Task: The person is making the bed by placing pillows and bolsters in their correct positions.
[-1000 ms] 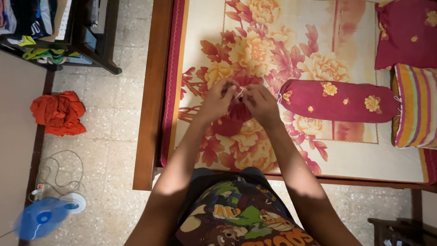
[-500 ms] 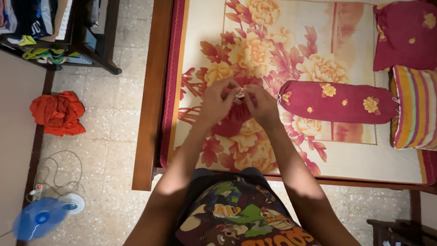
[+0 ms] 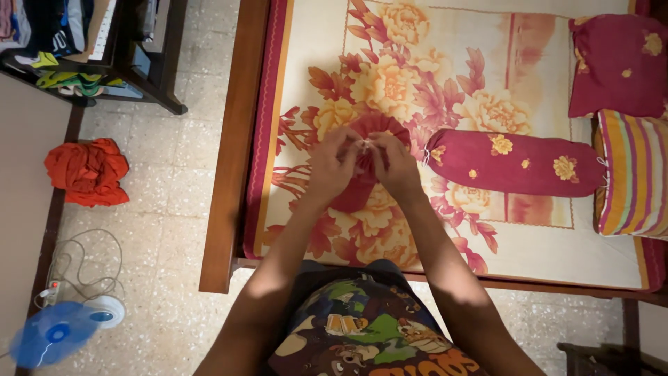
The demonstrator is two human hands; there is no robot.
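- We stand at the foot of a wooden bed (image 3: 229, 160) spread with a cream bedsheet (image 3: 445, 69) printed in large red and yellow flowers.
- On the tiled floor (image 3: 174, 174) to our left lie a crumpled orange cloth (image 3: 87, 170) and, nearer us, a blue fan (image 3: 52, 334) with a looped white cord.
- At the head of the bed sit a maroon pillow (image 3: 616, 66) and a striped pillow (image 3: 637, 174), touching each other.
- A maroon bolster (image 3: 515, 163) with yellow flowers lies across the sheet, just beside our right hand.
- A second maroon bolster end (image 3: 372, 132), gathered into pleats, stands up between our hands near the bed's left edge.
- Our left hand (image 3: 330, 167) and right hand (image 3: 396, 163) meet at the gathered top, fingers pinched together on a thin white drawstring (image 3: 364, 143).
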